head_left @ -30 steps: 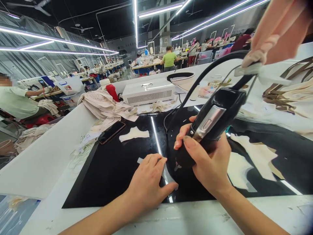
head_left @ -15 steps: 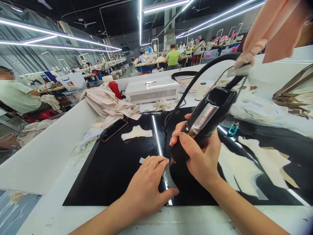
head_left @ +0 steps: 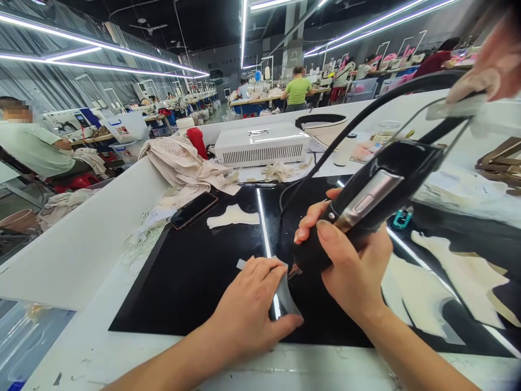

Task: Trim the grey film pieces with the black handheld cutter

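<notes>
My right hand (head_left: 354,266) is wrapped round a corded black hand tool (head_left: 391,179) with a silver switch plate. The tool leans to the upper right, its copper-coloured tip (head_left: 294,270) low near the mat; whether it touches cannot be told. My left hand (head_left: 258,293) lies flat, thumb apart, on a translucent grey curved piece (head_left: 290,297), pressing it against the shiny black mat (head_left: 175,288). The piece's edge shows between thumb and forefinger, close to the tool tip. Most of the piece is hidden under my palm.
Cream cut pieces lie at right (head_left: 423,293) and a smaller cream piece (head_left: 233,216) at upper left. A phone (head_left: 194,210), thread snips (head_left: 402,217), heaped fabric (head_left: 183,163) and a white vented box (head_left: 260,145) surround them. The tool's cord (head_left: 366,108) arches overhead. People sit beyond.
The tool's upper end has swung to the right, so it leans further over. My left hand stays on the grey piece. The whole view has shifted slightly.
</notes>
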The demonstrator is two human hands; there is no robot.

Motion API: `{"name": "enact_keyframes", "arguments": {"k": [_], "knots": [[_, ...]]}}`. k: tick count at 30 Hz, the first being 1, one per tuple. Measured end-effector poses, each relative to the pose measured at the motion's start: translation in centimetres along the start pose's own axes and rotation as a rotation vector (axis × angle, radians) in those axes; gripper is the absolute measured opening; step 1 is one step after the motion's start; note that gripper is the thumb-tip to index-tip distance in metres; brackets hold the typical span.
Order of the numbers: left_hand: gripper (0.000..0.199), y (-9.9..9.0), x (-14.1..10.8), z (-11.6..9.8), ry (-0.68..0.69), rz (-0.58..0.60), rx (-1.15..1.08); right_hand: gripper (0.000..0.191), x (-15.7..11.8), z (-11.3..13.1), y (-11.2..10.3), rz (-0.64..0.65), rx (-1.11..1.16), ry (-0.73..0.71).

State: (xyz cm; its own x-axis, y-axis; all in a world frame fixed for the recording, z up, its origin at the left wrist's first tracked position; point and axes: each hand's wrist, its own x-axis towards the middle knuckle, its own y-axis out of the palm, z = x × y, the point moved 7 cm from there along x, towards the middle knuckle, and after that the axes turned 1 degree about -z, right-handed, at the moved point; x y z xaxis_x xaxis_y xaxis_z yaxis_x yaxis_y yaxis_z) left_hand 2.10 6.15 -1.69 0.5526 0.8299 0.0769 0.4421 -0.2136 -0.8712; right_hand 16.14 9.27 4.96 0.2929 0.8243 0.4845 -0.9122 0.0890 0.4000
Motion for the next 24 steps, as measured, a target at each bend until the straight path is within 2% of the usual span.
{"name": "enact_keyframes", "arguments": {"k": [4, 10, 14, 20, 24], "knots": [[0.063, -0.1, -0.1, -0.1, 0.012, -0.017, -0.004, 0.04, -0.5, 0.2, -0.1, 0.008, 0.034, 0.022], [0.061, -0.1, -0.2, 0.0, 0.019, -0.028, -0.014, 0.037, -0.9, 0.2, 0.1, 0.033, 0.03, 0.017], [0.062, -0.2, -0.2, 0.0, 0.015, -0.027, -0.012, 0.034, -0.8, 0.3, 0.2, 0.039, 0.005, 0.019], [0.063, -0.1, -0.2, 0.0, 0.004, -0.01, -0.005, 0.04, -1.2, 0.8, -0.3, 0.004, 0.032, 0.049], [0.069, -0.1, -0.1, -0.1, 0.011, -0.007, 0.001, 0.04, -1.6, 1.2, -0.3, 0.04, 0.054, 0.044]]}}
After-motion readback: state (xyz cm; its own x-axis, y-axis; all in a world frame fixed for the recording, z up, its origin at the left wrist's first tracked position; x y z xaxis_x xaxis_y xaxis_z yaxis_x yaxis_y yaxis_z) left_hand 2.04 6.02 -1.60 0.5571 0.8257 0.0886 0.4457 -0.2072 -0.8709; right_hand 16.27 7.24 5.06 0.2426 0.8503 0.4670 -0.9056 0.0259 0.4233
